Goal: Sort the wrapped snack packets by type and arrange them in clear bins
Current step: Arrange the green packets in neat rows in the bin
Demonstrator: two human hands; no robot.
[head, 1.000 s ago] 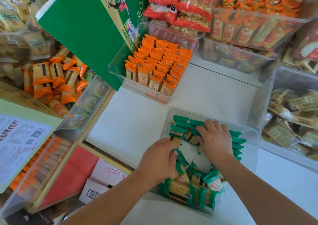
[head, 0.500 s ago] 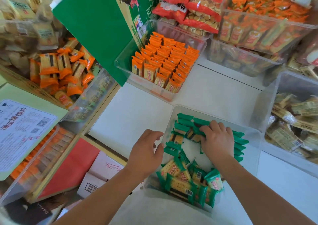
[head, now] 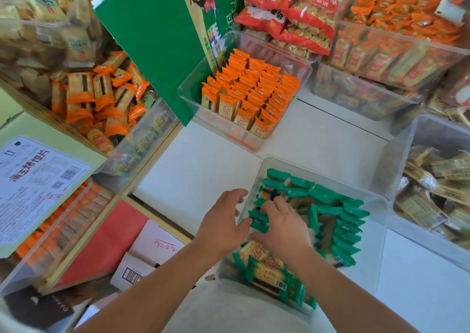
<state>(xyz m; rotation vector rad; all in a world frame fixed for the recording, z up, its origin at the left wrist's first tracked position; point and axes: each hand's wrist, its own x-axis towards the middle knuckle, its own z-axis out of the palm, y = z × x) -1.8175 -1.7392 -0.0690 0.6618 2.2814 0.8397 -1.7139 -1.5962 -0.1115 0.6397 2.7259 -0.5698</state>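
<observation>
A clear bin (head: 381,231) in front of me holds green wrapped packets (head: 348,220) standing on edge in rows along its far and right sides. Loose green packets (head: 264,264) lie flat in a heap at its near end. My right hand (head: 284,225) is inside the bin at the left column, with fingers and thumb curled around a few standing green packets (head: 258,222). My left hand (head: 221,220) hovers at the bin's left wall, fingers spread and relaxed, holding nothing. A second clear bin (head: 193,98) farther back is packed with neat rows of orange packets (head: 251,91).
A tall green carton (head: 152,40) leans beside the orange bin. Bins of tan packets (head: 432,187) stand at the right, stacked bins and red bags (head: 287,9) behind. A box of loose orange packets (head: 96,98) sits at left; a white carton (head: 150,253) lies below the table edge.
My right hand has come from the far row to the bin's left column. My left hand has lifted off the loose heap and now sits at the bin's left wall.
</observation>
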